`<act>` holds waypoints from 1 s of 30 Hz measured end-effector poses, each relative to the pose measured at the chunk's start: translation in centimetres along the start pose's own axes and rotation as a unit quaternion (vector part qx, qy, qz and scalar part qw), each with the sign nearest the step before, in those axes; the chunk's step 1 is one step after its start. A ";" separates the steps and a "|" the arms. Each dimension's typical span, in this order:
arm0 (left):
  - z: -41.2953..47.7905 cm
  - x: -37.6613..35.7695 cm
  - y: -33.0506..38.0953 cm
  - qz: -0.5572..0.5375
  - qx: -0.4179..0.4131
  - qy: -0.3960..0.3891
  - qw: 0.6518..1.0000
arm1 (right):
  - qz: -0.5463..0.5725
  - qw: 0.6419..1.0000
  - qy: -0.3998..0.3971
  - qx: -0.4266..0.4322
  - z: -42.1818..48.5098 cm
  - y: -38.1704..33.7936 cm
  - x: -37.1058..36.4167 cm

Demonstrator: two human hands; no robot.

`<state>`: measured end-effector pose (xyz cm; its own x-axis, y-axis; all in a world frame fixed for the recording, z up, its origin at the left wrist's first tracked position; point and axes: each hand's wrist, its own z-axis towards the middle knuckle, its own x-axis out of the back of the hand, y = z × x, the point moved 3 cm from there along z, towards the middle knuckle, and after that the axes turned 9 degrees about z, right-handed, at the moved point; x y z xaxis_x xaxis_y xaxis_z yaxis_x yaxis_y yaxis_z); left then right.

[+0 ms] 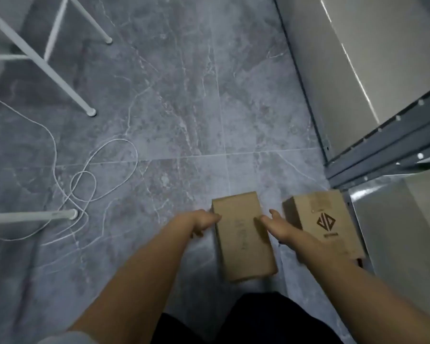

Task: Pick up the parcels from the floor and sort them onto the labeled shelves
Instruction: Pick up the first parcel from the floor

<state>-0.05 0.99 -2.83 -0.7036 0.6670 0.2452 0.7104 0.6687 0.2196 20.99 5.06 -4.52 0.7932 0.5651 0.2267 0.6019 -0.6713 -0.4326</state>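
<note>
Two brown cardboard parcels lie on the grey marble floor close in front of me. The plain parcel (242, 242) is long and narrow. My left hand (200, 223) touches its left edge with fingers curled. My right hand (279, 228) presses on its right edge, thumb up. Whether the parcel is lifted off the floor is unclear. The second parcel (325, 219) carries a dark diamond logo and sits just right of my right hand, against the shelf unit's foot.
A grey metal shelf frame (382, 150) and pale shelf boards (353, 70) fill the right side. White furniture legs (60, 80) stand at the left. A loose white cable (90, 175) loops across the floor beside them. My dark trousers show at the bottom.
</note>
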 end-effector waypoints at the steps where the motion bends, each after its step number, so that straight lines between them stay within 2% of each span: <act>1: 0.3 -0.6 0.2 -0.003 -0.004 -0.008 1.000 | 0.023 1.000 -0.005 -0.011 0.3 0.2 -0.4; 5: -0.1 -2.7 1.0 -0.045 -0.021 -0.042 0.998 | 0.062 0.997 -0.035 -0.025 0.6 0.4 -2.2; 10: -5.4 -0.3 2.9 -0.152 -0.066 0.013 0.986 | 0.137 0.991 0.003 -0.009 -2.6 -2.3 -1.8; 19: -27.8 10.4 7.6 -0.251 -0.150 0.079 0.953 | 0.148 0.981 0.046 0.115 -19.6 -17.6 1.8; 30: -56.3 22.2 11.6 -0.239 -0.233 0.160 0.929 | 0.137 0.963 0.026 0.232 -45.2 -36.7 6.6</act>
<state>-6.50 5.07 58.29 -0.9524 0.1487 0.2660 0.3008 0.5988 0.7422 8.31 11.79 52.28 0.9269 0.3651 0.0869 0.2736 -0.4987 -0.8224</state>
